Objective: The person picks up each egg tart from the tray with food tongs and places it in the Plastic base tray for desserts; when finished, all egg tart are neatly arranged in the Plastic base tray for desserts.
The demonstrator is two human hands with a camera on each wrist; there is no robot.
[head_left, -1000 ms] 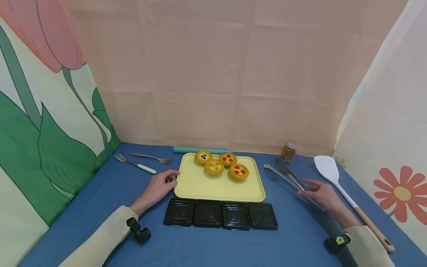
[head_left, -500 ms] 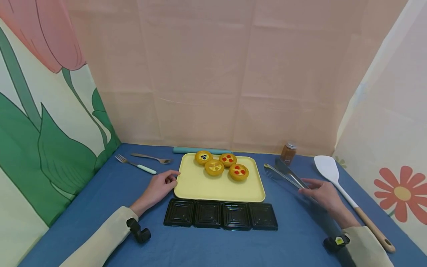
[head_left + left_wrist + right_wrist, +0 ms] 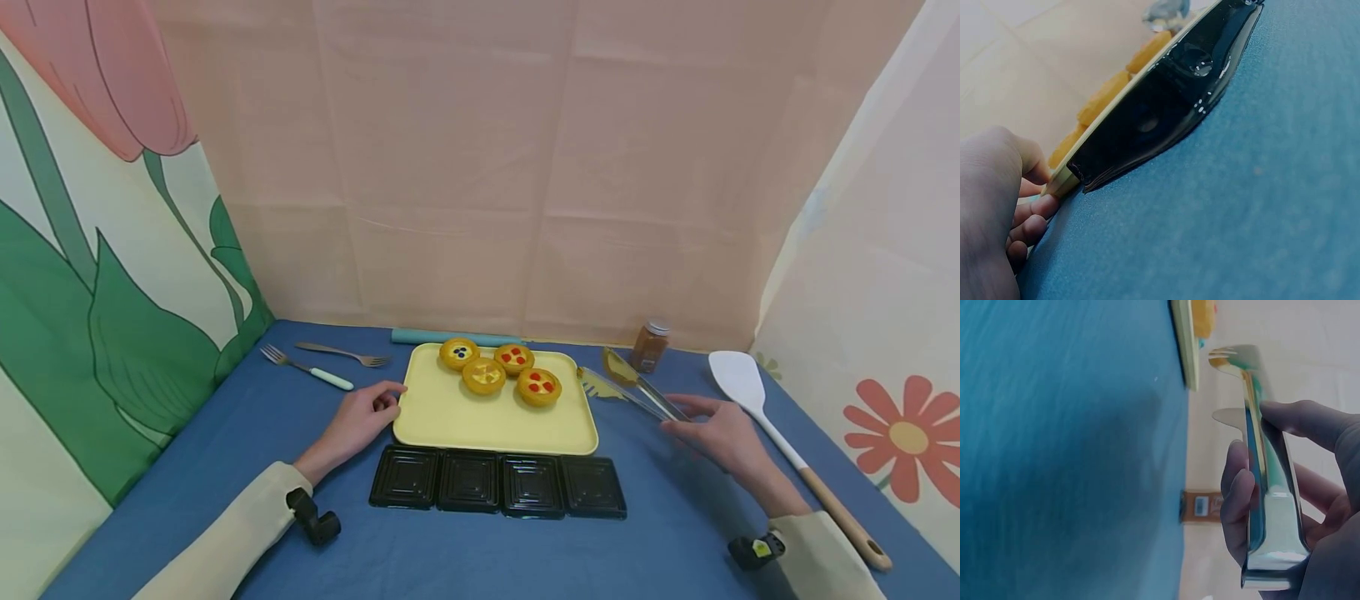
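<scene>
One yellow tray (image 3: 495, 429) lies central, its left rim pinched by the left hand (image 3: 363, 418); the right hand (image 3: 717, 433) holds metal tongs (image 3: 1280, 531) — tips spread, near the tray's right edge; four tarts (image 3: 483, 377) sit on the tray's far half; the step seems readying the tongs — next likely calls for aligning tips with one tart.

Muted light; glare on the tongs (image 3: 1279, 506) (right wrist: blue cloth (image 3: 1066, 456) blurred).
</scene>
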